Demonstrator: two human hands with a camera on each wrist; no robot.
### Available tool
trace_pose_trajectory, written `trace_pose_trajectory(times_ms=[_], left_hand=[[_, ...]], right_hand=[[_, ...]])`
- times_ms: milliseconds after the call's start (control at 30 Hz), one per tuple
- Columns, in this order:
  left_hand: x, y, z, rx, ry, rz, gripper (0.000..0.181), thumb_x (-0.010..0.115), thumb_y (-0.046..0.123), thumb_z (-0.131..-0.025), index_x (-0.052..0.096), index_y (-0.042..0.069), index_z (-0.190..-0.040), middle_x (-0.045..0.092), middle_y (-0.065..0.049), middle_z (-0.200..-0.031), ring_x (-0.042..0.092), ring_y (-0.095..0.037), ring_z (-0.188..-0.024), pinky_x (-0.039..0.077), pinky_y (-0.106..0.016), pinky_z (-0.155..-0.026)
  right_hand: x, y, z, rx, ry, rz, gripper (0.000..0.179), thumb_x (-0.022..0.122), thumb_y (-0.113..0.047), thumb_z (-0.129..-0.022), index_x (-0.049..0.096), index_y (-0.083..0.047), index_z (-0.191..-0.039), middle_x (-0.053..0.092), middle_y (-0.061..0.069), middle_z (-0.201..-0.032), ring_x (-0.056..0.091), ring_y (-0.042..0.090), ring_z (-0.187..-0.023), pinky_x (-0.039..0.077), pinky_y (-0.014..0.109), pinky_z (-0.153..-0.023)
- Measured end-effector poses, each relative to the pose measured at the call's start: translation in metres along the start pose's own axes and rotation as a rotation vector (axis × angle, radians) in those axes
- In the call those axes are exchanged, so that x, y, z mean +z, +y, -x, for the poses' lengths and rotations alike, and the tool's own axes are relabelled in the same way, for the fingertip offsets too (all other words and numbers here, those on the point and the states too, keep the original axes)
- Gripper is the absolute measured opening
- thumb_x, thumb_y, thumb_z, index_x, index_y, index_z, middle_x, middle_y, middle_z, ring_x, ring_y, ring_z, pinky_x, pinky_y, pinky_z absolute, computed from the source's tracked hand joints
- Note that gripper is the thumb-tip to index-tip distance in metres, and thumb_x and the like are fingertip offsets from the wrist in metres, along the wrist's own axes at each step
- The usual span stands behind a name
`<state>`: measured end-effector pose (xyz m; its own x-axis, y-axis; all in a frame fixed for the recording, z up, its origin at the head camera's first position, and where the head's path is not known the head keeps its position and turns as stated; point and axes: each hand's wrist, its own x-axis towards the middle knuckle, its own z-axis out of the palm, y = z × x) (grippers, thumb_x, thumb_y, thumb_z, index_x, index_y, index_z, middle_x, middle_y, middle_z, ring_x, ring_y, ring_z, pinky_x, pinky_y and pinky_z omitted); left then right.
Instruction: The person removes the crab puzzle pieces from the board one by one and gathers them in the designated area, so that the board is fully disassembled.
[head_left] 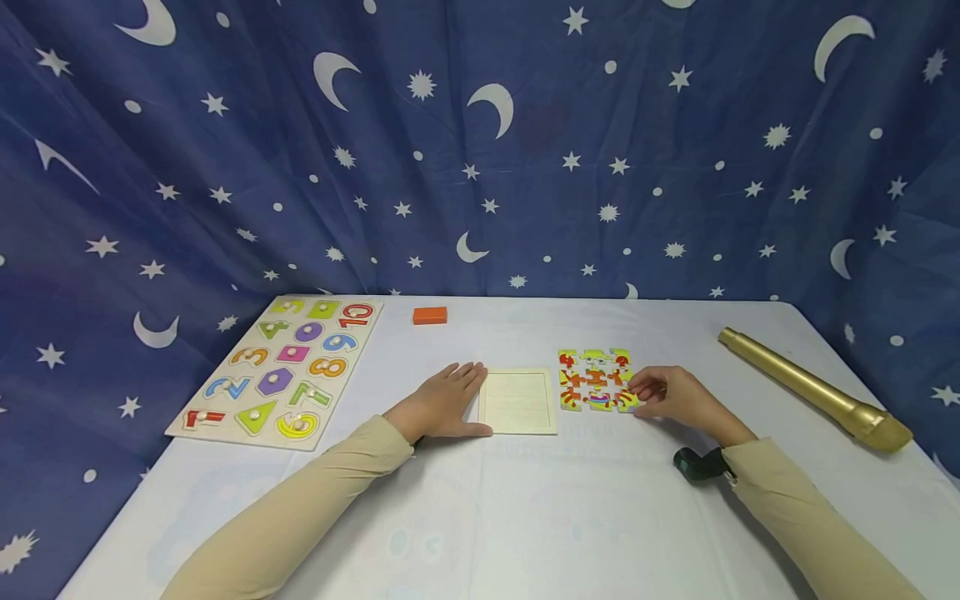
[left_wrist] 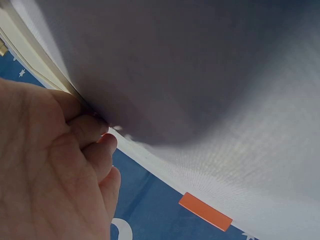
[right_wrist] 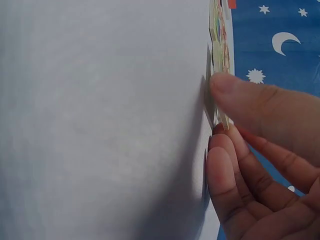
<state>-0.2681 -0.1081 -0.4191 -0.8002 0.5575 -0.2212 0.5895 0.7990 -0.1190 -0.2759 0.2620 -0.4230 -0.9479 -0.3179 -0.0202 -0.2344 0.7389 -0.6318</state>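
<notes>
My left hand (head_left: 442, 404) lies with fingers extended against the left edge of a shallow square wooden puzzle tray (head_left: 517, 404), its thumb at the near corner. To the right of the tray is a block of several colourful jigsaw pieces (head_left: 596, 377), laid out in rows with small gaps. At the near right corner of that block, my right hand (head_left: 678, 400) pinches a jigsaw piece (head_left: 625, 401) between thumb and fingers. The right wrist view shows this thin piece (right_wrist: 223, 119) on edge, with a shadow below it on the cloth.
A number-and-shape peg board (head_left: 258, 375) lies at the left of the white-covered table (head_left: 480, 517). An orange block (head_left: 430, 316) sits near the back edge. On the right lies a long gold tube-like object (head_left: 810, 387). A blue star-patterned curtain (head_left: 525, 208) hangs behind.
</notes>
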Motion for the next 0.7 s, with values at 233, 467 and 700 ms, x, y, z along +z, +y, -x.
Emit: trace_pose_trajectory(times_ms=[233,467,700], left_hand=[[-0.0016,-0.0002,0.0010,0.005,0.004,-0.005,0.096,0.041,0.071,-0.085,0.019,0.003,-0.150,0.023,-0.010,-0.156,0.023,-0.021,-0.145,0.019,-0.037,-0.120],[-0.0016,0.0001,0.0010,0.007,0.008,0.001,0.096,0.042,0.071,-0.085,0.020,0.003,-0.150,0.023,-0.010,-0.156,0.024,-0.021,-0.145,0.020,-0.037,-0.120],[-0.0025,0.0004,0.0017,0.009,0.006,0.002,0.096,0.043,0.071,-0.085,0.021,0.003,-0.149,0.024,-0.010,-0.156,0.024,-0.022,-0.144,0.020,-0.038,-0.119]], right_hand=[[0.0017,-0.0023,0.0000,0.045,0.017,0.024,0.032,0.080,-0.006,-0.071,0.065,0.002,-0.099,0.064,0.009,-0.085,0.054,0.015,-0.076,0.047,0.017,-0.062],[0.0012,-0.0006,-0.0004,0.063,-0.007,0.018,0.029,0.077,-0.005,-0.073,0.068,0.004,-0.099,0.062,0.006,-0.080,0.051,0.015,-0.073,0.044,0.018,-0.059],[0.0013,-0.0012,-0.0013,0.077,-0.008,0.028,0.030,0.078,-0.007,-0.073,0.068,0.003,-0.099,0.063,0.006,-0.080,0.052,0.015,-0.073,0.044,0.018,-0.059]])
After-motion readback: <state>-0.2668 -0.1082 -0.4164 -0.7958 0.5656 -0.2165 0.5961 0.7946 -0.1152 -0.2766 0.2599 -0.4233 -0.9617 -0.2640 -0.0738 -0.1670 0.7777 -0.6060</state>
